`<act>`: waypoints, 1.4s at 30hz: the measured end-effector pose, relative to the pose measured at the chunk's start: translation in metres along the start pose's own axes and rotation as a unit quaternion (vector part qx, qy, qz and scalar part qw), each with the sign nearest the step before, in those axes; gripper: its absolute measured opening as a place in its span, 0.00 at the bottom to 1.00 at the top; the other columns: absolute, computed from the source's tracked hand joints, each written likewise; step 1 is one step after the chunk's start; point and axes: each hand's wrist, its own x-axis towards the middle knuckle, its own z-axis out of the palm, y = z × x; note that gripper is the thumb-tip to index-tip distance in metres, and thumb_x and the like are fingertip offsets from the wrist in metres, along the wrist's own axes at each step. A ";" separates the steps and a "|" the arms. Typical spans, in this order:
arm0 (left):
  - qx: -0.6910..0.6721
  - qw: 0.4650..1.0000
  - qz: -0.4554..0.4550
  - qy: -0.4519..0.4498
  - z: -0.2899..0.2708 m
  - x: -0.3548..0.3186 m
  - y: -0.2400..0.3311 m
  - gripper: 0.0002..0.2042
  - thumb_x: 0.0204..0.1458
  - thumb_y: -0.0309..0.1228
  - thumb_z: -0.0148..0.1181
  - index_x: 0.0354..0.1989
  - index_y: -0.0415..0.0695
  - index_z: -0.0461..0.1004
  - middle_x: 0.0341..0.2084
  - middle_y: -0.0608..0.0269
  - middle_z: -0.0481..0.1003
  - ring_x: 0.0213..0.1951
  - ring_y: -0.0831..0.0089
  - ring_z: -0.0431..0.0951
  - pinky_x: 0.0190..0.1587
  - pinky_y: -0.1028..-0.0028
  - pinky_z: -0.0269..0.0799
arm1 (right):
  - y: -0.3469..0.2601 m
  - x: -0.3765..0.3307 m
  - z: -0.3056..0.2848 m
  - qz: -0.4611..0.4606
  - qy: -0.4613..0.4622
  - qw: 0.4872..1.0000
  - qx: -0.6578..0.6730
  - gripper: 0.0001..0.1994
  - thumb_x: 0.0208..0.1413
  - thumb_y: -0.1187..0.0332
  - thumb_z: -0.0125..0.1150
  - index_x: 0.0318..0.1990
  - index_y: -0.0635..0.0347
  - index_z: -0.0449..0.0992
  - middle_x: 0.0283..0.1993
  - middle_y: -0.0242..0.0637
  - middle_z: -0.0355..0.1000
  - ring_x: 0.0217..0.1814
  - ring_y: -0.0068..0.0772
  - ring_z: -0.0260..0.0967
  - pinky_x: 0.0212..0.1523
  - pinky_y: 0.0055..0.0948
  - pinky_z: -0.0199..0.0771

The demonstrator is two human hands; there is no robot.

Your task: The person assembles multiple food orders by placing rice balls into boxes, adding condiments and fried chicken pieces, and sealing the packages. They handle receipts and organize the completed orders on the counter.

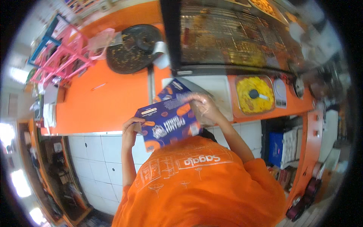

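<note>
A dark blue cardboard food box (pixel 172 119) with orange and white print is held up in front of my chest, over the counter's front edge. A printed blue flap (pixel 171 90) stands up behind its upper edge. At the box's left end, my left hand (pixel 131 130) is closed with its fingers on the cardboard. My right hand (pixel 204 108), which seems to wear a clear plastic glove, grips the upper right side. Its fingers are slightly blurred. The inside of the box is hidden from view.
An orange counter (pixel 102 102) runs across the front. On it are a white tray (pixel 221 85), a container of yellow food (pixel 255 94) with a dark-handled utensil, and a black round pan (pixel 134 49). A glass display case (pixel 234 38) stands behind; a pink rack (pixel 66 56) is at left.
</note>
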 end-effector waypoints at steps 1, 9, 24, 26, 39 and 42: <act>0.020 0.999 -0.029 0.004 -0.018 0.008 -0.006 0.15 0.59 0.26 0.43 0.46 0.36 0.76 0.36 0.61 0.75 0.38 0.75 0.76 0.35 0.83 0.73 | 0.002 0.004 0.009 0.014 -0.027 0.999 -0.032 0.21 0.57 0.70 0.56 0.59 0.60 0.69 0.59 0.43 0.69 0.57 0.34 0.69 0.62 0.33 0.64; 0.248 0.962 0.090 0.070 -0.189 0.145 -0.076 0.21 0.64 0.30 0.45 0.64 0.37 0.61 0.48 0.52 0.74 0.49 0.67 0.74 0.54 0.72 0.69 | 0.000 0.034 0.089 0.282 -0.004 0.791 -0.544 0.61 0.36 0.27 0.58 0.74 0.49 0.37 0.76 0.53 0.31 0.76 0.64 0.34 0.67 0.69 0.35; 0.165 0.986 0.021 -0.019 -0.062 0.109 -0.026 0.27 0.61 0.42 0.53 0.63 0.39 0.57 0.59 0.53 0.62 0.59 0.62 0.64 0.59 0.67 0.62 | -0.043 0.035 0.102 0.220 0.125 0.854 -0.454 0.20 0.62 0.62 0.49 0.59 0.56 0.67 0.44 0.43 0.75 0.47 0.41 0.74 0.45 0.38 0.76; -0.023 0.996 -0.077 -0.048 0.003 0.073 -0.040 0.28 0.62 0.42 0.51 0.64 0.39 0.55 0.60 0.55 0.62 0.61 0.63 0.63 0.61 0.67 0.60 | -0.085 0.022 0.124 0.116 0.147 0.946 -0.265 0.19 0.62 0.64 0.49 0.59 0.56 0.68 0.42 0.44 0.76 0.43 0.40 0.76 0.43 0.38 0.76; 0.477 0.757 0.404 0.190 0.120 0.056 0.035 0.45 0.46 0.29 0.65 0.70 0.38 0.43 0.61 0.41 0.54 0.54 0.51 0.68 0.58 0.59 0.61 | -0.209 -0.118 0.050 -0.001 0.126 0.980 -0.152 0.17 0.63 0.60 0.55 0.55 0.58 0.73 0.41 0.48 0.76 0.41 0.37 0.76 0.41 0.33 0.72; 0.497 0.735 0.431 0.163 0.119 0.055 0.032 0.33 0.53 0.32 0.58 0.68 0.44 0.54 0.59 0.44 0.61 0.56 0.47 0.66 0.62 0.54 0.54 | -0.205 -0.124 0.056 -0.037 0.065 0.978 -0.197 0.17 0.62 0.59 0.55 0.53 0.59 0.74 0.37 0.51 0.76 0.35 0.51 0.74 0.33 0.43 0.70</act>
